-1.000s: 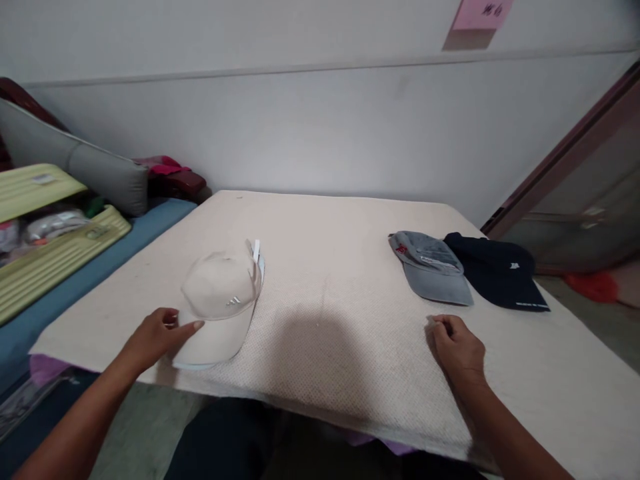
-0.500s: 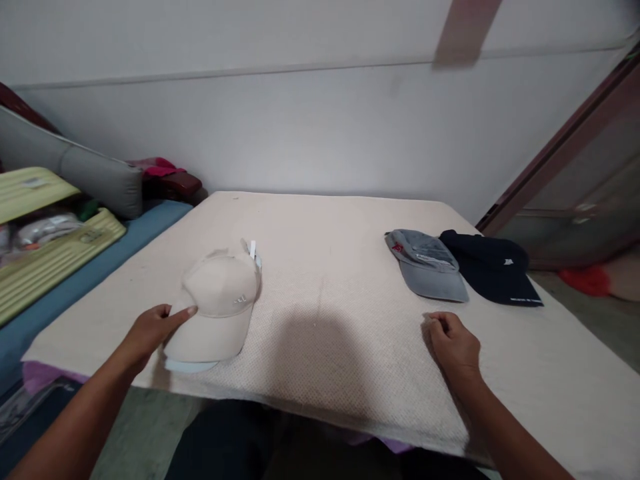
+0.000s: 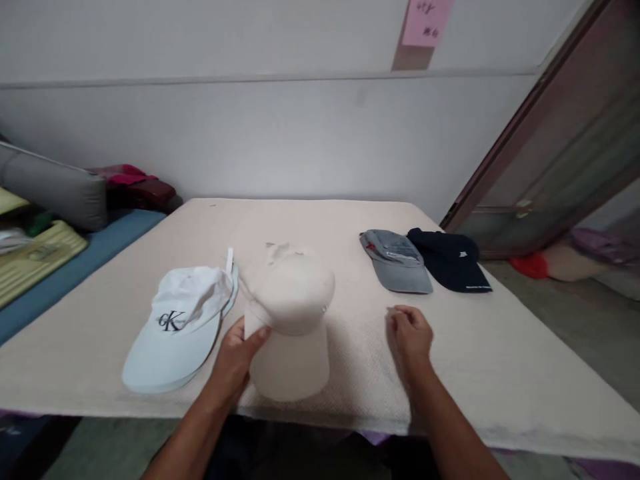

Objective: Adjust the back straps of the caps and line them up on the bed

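Observation:
My left hand [image 3: 239, 353] grips a beige baseball cap [image 3: 290, 300] at its left side, thumb on top near where the brim joins the crown. The cap's brim points toward me. To its left lies a white baseball cap [image 3: 173, 340] with a black "CK" print on the front and a strap at the back. My right hand [image 3: 413, 333] rests closed on the cloth, with nothing visible in its fingers. Beyond it lie a grey cap [image 3: 400, 263] with a red mark and a navy cap [image 3: 450, 260], side by side and touching.
A pale textured cloth [image 3: 320, 223] covers the table, which stands against a white wall [image 3: 280, 140]. At the left are a grey cushion [image 3: 55, 190] and a yellow-green ribbed panel [image 3: 50, 253]. A pink note [image 3: 427, 23] hangs on the wall.
My left hand has moved the beige cap to the right, off the white cap that lay under it. The white cap's front now shows. My right hand stays closed on the cloth.

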Demonstrator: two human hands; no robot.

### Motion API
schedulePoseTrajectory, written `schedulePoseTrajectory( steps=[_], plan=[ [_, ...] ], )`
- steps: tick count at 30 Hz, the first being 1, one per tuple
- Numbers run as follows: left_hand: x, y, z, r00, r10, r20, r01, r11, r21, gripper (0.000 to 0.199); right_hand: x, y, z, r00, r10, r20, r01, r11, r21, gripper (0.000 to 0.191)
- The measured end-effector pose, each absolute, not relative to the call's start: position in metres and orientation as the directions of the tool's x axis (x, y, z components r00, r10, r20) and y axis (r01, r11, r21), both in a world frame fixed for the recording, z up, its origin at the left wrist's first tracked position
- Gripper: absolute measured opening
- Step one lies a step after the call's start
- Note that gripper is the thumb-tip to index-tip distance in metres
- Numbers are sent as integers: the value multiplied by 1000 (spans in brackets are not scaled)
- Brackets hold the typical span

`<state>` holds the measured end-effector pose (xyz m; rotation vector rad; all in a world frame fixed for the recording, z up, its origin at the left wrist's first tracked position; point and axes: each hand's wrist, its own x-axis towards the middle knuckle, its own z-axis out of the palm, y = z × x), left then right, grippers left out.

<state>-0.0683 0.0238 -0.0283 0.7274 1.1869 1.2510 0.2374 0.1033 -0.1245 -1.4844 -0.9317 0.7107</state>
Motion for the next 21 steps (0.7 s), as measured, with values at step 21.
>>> schedulePoseTrajectory(
  steps=[21],
  plan=[
    [-57,52,-39,218,901,-374,-536,431,726,37,196,51,-67,-666,707,-237,-115,-411,-904,17]
  ],
)
